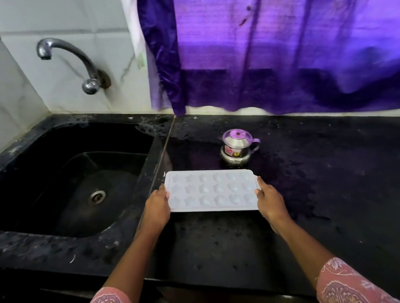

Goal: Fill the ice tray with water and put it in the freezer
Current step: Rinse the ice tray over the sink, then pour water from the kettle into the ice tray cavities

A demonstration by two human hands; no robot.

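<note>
A white ice tray [212,190] with several star-shaped cells lies level over the black counter, just right of the sink. My left hand [157,205] grips its left short end and my right hand [269,199] grips its right short end, thumbs on the rim. I cannot tell whether the cells hold water. The steel tap [68,59] juts from the tiled wall above the black sink [88,147], to the tray's upper left. No water runs from it.
A small steel pot with a clear lid [239,147] stands on the counter [330,175] just behind the tray. A purple curtain [281,41] hangs along the back wall down to the counter. The sink drain [96,196] is uncovered.
</note>
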